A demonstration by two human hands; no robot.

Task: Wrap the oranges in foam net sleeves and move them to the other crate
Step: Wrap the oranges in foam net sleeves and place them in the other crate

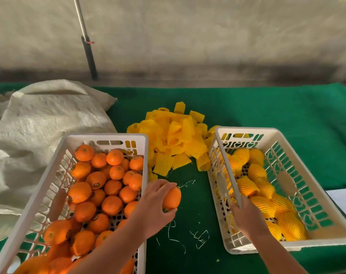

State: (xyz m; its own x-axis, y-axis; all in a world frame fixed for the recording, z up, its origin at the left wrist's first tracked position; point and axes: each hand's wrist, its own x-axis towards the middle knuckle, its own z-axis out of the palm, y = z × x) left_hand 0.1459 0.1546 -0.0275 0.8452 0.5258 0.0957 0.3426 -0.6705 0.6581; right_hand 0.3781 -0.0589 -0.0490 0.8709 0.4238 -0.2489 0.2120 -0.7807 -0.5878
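Observation:
My left hand (pixel 156 206) is shut on a bare orange (pixel 172 197), held above the green cloth just right of the left crate (pixel 55 175). That white crate is full of several unwrapped oranges (pixel 100 186). A heap of yellow foam net sleeves (pixel 174 139) lies between the two crates at the back. The right white crate (pixel 298 186) holds several oranges in yellow sleeves (pixel 263 192). My right hand (pixel 245 214) rests on that crate's left wall, fingers curled over the rim.
A green cloth (pixel 267 107) covers the table. A pale woven sack (pixel 39 127) lies at the left, behind the left crate. Thin white foam scraps (pixel 199 236) lie on the cloth between the crates. A dark pole (pixel 89 54) leans against the wall behind.

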